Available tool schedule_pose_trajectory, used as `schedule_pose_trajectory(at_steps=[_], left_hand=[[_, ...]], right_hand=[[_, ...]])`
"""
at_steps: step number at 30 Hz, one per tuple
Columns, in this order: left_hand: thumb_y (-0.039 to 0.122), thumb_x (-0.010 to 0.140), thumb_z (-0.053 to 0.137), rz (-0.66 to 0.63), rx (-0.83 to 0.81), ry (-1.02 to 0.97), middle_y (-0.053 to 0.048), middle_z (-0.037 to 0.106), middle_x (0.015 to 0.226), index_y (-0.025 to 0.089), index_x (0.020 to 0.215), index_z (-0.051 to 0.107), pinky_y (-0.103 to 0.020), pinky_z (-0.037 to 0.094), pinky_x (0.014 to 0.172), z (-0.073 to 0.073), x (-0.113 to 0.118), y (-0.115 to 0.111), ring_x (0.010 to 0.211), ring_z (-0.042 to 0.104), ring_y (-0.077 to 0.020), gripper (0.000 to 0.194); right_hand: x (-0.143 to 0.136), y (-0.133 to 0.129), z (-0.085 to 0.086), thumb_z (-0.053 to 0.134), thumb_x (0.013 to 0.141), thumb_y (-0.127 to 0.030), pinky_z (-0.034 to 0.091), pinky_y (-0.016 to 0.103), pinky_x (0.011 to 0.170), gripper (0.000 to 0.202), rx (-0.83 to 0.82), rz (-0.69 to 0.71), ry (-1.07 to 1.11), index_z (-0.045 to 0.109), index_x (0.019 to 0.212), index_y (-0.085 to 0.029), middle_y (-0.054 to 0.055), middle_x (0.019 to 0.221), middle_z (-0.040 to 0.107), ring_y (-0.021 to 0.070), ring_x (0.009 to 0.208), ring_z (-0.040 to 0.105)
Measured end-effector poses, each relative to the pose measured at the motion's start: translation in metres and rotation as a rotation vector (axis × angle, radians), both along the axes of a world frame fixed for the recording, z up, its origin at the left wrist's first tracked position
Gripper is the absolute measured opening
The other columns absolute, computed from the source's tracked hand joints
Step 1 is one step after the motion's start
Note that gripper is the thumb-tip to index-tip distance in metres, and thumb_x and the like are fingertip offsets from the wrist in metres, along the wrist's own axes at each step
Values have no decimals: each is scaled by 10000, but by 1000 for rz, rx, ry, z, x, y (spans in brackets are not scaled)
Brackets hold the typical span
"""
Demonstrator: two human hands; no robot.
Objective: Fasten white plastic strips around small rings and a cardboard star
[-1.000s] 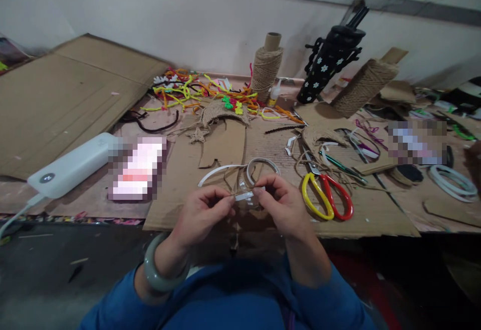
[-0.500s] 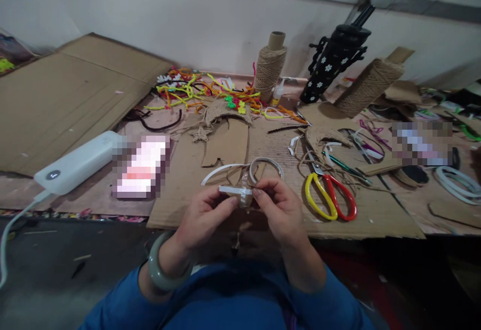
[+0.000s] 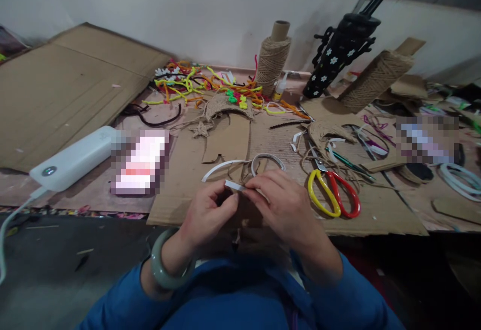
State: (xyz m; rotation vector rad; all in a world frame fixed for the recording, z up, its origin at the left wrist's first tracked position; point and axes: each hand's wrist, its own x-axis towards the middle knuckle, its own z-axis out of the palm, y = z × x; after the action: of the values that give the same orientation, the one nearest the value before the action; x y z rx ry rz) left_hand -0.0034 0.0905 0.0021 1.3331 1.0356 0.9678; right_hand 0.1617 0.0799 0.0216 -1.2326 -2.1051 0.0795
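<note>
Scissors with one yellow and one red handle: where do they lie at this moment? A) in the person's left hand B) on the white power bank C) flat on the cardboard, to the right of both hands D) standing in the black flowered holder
C: the scissors lie flat on the cardboard sheet, right of the right hand and untouched by it or the left hand.

Scissors (image 3: pixel 333 193), twine spool (image 3: pixel 273 58) and power bank (image 3: pixel 73 158) lie about.

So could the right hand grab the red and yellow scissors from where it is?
Probably yes. The scissors lie flat on the cardboard just beside the right hand, with nothing lying between them. But that hand and the left hand are both pinching a small white strip, so it would need to let go first.
</note>
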Motion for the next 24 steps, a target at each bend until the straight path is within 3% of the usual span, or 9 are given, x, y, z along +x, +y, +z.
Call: schedule_pose_trajectory(at_steps=[13,18,22,24], left_hand=[[197,729,598,-21,-44,-20,11,593,621,150,691,641,-211,394,531,-3,-1,2,576,502,-114,75],[209,722,607,8,-42,-66,3,593,585,152,658,647,-220,393,524,-5,0,2,557,508,-117,95],[188,717,615,-49,-84,-116,13,592,588,160,671,651,-215,397,511,-7,-2,2,540,506,-108,64],[199,730,616,-78,-108,-131,17,579,589,161,685,649,-214,403,506,-6,-3,2,531,500,-104,67]], right_hand=[[-1,2,2,443,935,-169,404,278,572,212,-52,-3,-150,629,834,-164,56,764,658,164,669,595],[6,4,4,509,907,-189,466,283,659,112,-173,24,58,621,915,-178,54,864,677,175,776,631],[12,6,1,531,866,-154,493,245,625,313,-405,88,302,562,1172,-212,16,884,679,136,738,638],[10,8,-3,537,842,-148,499,230,611,316,-503,159,433,583,1148,-212,4,850,682,125,718,640]])
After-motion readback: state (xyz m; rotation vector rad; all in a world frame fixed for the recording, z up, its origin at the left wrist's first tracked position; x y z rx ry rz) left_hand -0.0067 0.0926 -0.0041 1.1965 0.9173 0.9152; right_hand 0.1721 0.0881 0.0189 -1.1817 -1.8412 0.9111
